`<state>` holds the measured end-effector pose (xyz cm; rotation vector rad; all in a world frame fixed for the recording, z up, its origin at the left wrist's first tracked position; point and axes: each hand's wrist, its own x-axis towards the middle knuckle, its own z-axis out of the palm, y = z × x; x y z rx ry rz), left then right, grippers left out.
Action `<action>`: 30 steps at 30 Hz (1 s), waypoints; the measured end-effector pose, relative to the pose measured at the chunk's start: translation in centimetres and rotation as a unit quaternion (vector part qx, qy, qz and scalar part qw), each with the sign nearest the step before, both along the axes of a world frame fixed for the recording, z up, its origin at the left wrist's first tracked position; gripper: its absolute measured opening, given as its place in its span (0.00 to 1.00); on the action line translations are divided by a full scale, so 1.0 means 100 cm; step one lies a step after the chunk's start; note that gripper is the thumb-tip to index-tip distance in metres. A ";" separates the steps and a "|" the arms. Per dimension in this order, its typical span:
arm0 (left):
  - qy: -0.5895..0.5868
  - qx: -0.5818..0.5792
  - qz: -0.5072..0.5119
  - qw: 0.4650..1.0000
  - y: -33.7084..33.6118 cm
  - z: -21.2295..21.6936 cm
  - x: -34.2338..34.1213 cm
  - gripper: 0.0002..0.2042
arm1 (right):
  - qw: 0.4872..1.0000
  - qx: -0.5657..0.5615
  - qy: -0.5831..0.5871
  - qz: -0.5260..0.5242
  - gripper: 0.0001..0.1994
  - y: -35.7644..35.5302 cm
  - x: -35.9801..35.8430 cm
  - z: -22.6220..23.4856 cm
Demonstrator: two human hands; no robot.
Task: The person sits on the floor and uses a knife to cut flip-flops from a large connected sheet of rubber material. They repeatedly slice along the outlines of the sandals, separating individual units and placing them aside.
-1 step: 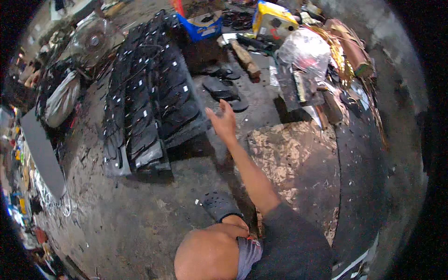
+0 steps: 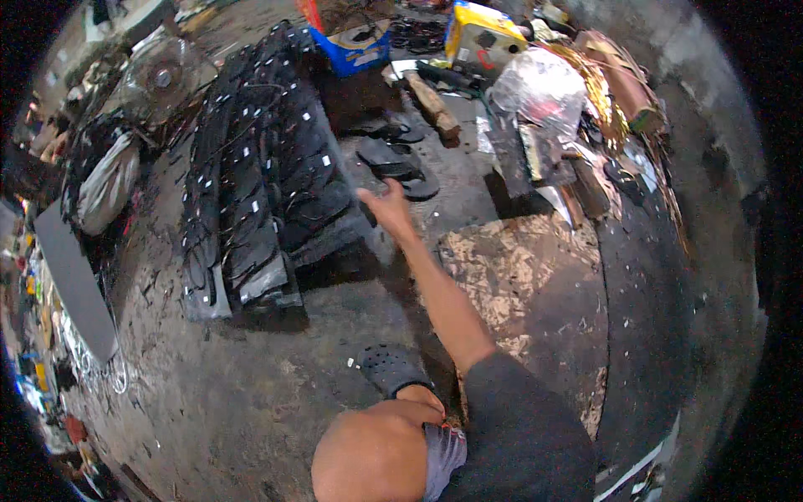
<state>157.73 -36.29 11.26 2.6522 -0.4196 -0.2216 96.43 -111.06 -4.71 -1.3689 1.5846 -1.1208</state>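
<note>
The right hand (image 2: 391,211), thumb and fingers apart, was beside the rows of black sandals (image 2: 309,176) on its left; whether it touched them was unclear. Loose slippers (image 2: 389,156) lay just beyond it.

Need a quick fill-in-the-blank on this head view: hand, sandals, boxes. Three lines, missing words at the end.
1. The only hand in view is the person's ____ one.
2. The sandals laid out in rows are ____ in colour.
3. In the picture, the blue box stands to the ____ of the yellow box.

Missing words: right; black; left.
</note>
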 end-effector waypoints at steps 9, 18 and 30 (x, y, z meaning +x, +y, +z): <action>0.020 -0.019 -0.064 0.998 -0.144 -0.066 -0.027 0.31 | 0.899 0.264 -0.268 0.225 0.33 -0.013 0.096 -0.030; 0.048 -0.019 -0.108 0.993 -0.232 -0.087 -0.051 0.29 | 0.976 0.147 -0.102 0.124 0.30 0.080 0.211 -0.054; 0.053 -0.011 -0.143 0.988 -0.315 -0.072 -0.110 0.28 | 0.890 -0.199 0.314 -0.265 0.08 0.012 -0.388 0.032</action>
